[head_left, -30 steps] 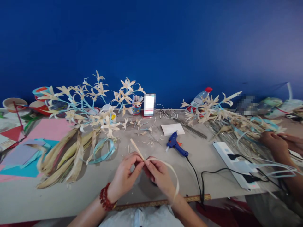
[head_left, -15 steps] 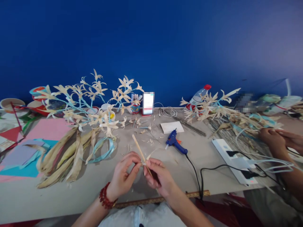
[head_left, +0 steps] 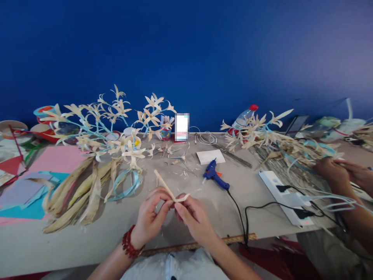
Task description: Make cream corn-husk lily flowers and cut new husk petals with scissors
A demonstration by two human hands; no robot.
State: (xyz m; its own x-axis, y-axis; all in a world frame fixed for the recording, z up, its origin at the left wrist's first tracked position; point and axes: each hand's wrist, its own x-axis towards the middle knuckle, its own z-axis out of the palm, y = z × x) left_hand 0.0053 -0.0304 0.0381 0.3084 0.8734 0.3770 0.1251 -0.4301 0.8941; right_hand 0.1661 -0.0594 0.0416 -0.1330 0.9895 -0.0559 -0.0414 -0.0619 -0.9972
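Observation:
In front of my body, my left hand (head_left: 154, 212) pinches a pale, slim wooden-looking stick (head_left: 163, 184) near its lower end; the stick slants up and to the left. Close beside it, my right hand (head_left: 194, 217) is closed with thumb and fingertips on a thin cream strip, like dried corn husk (head_left: 183, 198), which meets the stick between the two hands. Fingers hide the exact join. Beyond them lie husk scraps and small flower pieces (head_left: 177, 156). A blue glue gun (head_left: 215, 177) rests to the right, its nozzle pointing left.
Husk flowers on blue stems (head_left: 96, 128) spread at the back left. Dried husks (head_left: 78, 194), coloured paper (head_left: 52, 159) and a blue ribbon roll (head_left: 125, 186) lie left. At right are a power strip (head_left: 282, 196) with cables and a co-worker's hands (head_left: 335, 173). A phone (head_left: 182, 127) stands centrally.
The stick has tilted further left, and my right fingers have shifted from its lower end to the pale strip, which now bends out to the right. My left hand stays nearly in place.

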